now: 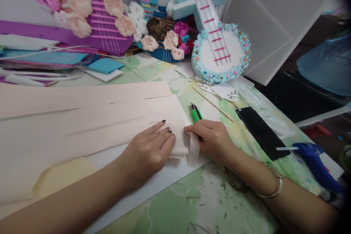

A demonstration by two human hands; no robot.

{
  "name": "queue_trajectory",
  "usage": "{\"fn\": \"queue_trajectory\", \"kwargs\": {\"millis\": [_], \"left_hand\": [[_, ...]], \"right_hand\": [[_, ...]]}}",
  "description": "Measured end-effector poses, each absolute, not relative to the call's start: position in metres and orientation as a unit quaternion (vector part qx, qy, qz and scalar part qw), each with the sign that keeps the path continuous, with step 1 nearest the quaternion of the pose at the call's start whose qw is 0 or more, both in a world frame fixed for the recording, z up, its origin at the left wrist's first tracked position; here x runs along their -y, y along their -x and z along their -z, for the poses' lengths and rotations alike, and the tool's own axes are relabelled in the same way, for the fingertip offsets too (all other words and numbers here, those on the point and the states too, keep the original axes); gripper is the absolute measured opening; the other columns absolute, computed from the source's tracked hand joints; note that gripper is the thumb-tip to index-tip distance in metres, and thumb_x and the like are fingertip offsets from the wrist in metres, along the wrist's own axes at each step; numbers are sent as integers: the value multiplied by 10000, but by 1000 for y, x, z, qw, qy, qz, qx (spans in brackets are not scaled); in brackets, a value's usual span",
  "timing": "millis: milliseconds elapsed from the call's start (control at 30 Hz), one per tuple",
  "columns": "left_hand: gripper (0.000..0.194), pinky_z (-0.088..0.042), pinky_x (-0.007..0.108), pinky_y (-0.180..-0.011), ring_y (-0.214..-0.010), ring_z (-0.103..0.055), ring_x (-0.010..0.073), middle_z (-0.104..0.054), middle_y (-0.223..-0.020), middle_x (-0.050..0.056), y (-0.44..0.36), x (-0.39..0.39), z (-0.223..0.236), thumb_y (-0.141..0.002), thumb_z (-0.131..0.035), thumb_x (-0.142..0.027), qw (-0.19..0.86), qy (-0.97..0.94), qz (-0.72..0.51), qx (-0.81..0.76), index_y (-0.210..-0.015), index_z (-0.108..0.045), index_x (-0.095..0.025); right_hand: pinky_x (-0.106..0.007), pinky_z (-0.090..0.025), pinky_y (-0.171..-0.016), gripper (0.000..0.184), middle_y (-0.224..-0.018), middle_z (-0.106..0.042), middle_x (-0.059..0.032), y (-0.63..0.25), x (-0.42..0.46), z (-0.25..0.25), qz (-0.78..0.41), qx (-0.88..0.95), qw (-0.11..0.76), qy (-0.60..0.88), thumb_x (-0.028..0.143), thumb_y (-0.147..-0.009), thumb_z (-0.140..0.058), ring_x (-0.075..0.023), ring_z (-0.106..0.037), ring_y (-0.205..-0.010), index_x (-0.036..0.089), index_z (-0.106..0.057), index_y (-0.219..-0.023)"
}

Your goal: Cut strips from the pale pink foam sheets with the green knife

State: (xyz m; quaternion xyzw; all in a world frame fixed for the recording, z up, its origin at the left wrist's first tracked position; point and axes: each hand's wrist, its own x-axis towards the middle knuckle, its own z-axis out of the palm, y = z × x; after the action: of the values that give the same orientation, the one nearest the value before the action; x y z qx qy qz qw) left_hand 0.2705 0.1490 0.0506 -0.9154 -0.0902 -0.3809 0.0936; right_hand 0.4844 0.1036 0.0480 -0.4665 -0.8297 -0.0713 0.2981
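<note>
A wide peach crepe paper (115, 124) lies over a white board (131, 197) on the left half of the table. My left hand (150, 146) rests flat on the paper near its right end, fingers stretched and pressing down. At that end my right hand (214, 139) pinches a narrow torn paper strip (194, 150) between thumb and forefinger. The paper's right edge looks ragged. A green utility knife (196, 112) shows beyond my right hand, blade end pointing away; my fingers hide its body, so whether they touch it is unclear.
Decorated toy instruments, purple (109, 25), dark blue (161, 53) and light blue (216, 44), stand at the back. To the right lie a wooden stick (212, 104), a black phone (260, 131) and a blue glue gun (315, 161). Coloured sheets (49, 57) are piled back left.
</note>
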Motion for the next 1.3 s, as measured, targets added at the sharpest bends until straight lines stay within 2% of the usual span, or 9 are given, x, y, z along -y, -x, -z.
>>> {"fn": "queue_trajectory", "kwargs": {"millis": [233,567,1033,1300], "left_hand": [[199,-595,448,-856,-754,-720,237,-714,-739,142,-272,-148,-51,-920,-505,-139,103,916,377,88,-840,-651,-29],[178,-603,483,-807,-739,-723,268,-710,-716,152,-272,-148,-51,-882,-501,-63,82,917,383,77,-809,-651,-2],[159,-598,467,-832,-742,-722,250,-708,-715,136,-271,-148,-51,-877,-493,-53,75,915,388,84,-815,-637,-26],[156,-596,448,-860,-777,-722,242,-715,-739,135,-268,-150,-45,-896,-512,-138,63,912,393,99,-830,-636,-70]], "right_hand": [[-236,-407,-532,176,-664,-658,-34,-483,-104,-47,73,830,296,467,125,-834,-557,-125,-566,-576,135,-710,-920],[-249,-385,-524,169,-665,-645,-51,-484,-104,-48,64,835,283,468,108,-855,-548,-136,-561,-583,120,-717,-857],[-234,-427,-545,190,-655,-655,-44,-486,-105,-46,65,831,298,465,100,-850,-532,-134,-588,-598,129,-720,-860],[-222,-415,-532,215,-634,-646,-34,-486,-105,-48,60,833,299,461,101,-852,-508,-122,-576,-571,137,-720,-843]]}}
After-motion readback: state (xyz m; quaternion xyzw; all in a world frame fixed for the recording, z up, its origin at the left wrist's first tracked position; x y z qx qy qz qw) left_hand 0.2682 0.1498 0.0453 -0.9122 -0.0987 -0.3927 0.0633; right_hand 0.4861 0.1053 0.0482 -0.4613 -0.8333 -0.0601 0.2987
